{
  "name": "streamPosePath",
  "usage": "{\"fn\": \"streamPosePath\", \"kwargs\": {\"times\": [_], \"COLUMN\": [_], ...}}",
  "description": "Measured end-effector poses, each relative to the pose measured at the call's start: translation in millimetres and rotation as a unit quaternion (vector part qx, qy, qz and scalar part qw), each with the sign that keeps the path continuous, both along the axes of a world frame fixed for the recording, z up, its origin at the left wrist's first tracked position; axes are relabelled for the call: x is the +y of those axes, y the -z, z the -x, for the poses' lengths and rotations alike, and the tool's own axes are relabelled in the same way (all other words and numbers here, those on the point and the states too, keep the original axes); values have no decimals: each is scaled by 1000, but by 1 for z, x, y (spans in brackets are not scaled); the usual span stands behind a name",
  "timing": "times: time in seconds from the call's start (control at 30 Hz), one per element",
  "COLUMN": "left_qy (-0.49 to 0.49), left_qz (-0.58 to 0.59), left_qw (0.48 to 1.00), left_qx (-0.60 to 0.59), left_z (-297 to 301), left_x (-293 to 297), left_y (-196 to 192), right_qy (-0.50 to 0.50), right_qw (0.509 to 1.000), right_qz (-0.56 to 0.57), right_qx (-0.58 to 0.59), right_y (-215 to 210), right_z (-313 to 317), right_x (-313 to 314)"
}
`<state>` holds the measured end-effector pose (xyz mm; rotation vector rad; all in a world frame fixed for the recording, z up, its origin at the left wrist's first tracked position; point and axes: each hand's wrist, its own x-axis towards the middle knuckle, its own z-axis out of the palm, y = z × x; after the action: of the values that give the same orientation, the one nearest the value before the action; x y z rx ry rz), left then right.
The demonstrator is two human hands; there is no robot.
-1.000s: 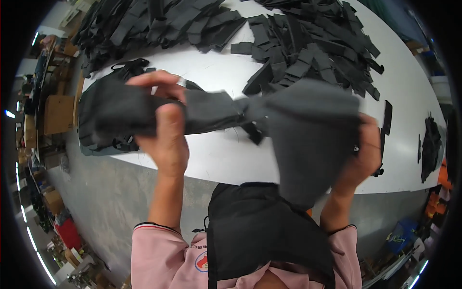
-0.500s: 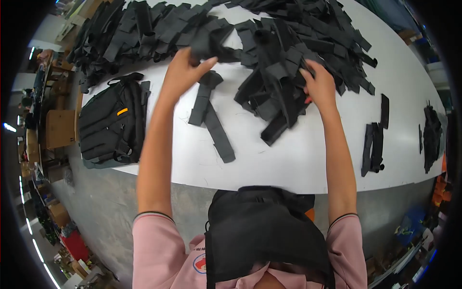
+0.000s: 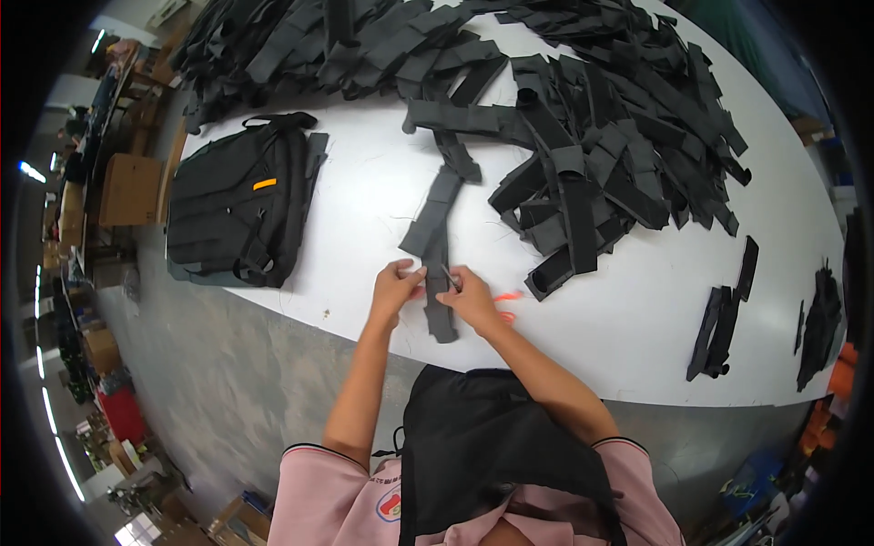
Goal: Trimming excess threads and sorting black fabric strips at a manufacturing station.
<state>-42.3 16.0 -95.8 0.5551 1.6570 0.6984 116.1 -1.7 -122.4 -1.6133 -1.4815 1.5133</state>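
Pinching: both hands meet at the near edge of the white tabletop point(image 3: 628, 309), each grip closed on one long black fabric strap point(image 3: 437, 264).
Left hand: the left hand point(image 3: 393, 289) holds the strap's left edge between thumb and fingers, a narrow grip, knuckles toward the person.
Right hand: the right hand point(image 3: 472, 298) closes on the strap's right edge, just beside the left hand; whether something small sits between its fingers cannot be told.
Strap: it lies flat on the tabletop, its near end just past both hands toward the person, its far end running away from them at a slight tilt to the right.
Right of the grip: a small orange-red mark point(image 3: 508, 298) lies on the tabletop just beside the right hand; what it is cannot be told.
Beyond the grip, right: a loose heap of black straps point(image 3: 619, 136) spreads over the far right of the tabletop, its nearest pieces close to the right hand.
Beyond the grip, left: a black backpack point(image 3: 238, 211) with a small orange tab lies flat at the tabletop's left edge, well apart from the left hand.
Far side: a second pile of black strips point(image 3: 319, 41) covers the far left.
Far right: a pair of black straps point(image 3: 724, 314) lies alone, well apart from the right hand.
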Motion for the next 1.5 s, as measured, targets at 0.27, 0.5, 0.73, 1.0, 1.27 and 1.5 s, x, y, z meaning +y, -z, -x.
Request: {"fn": "streamPosePath", "kwargs": {"times": [0.27, 0.5, 0.73, 1.0, 1.27, 1.5], "left_qy": [-119, -305, -295, -313, -312, -326], "left_qz": [41, 39, -54, -50, -46, -48], "left_qw": [867, 949, 936, 927, 933, 929], "left_qx": [-482, -67, -185, -200, -172, -169], "left_z": [-5, 24, 39, 60, 63, 61], "left_x": [-86, -136, -156, -175, -189, -185], "left_y": [-50, -27, -52, -62, -73, -82], "right_qy": [-124, -87, -244, -356, -385, -418], "right_qw": [824, 983, 953, 868, 833, 839], "right_qz": [403, 147, -173, -332, -387, -328], "right_qx": [378, 70, -57, -95, -92, -115], "right_y": [-68, -109, -86, -70, -65, -51], "right_z": [-16, -16, 48, 82, 115, 116], "right_x": [-38, -45, -16, -31, -34, -34]}}
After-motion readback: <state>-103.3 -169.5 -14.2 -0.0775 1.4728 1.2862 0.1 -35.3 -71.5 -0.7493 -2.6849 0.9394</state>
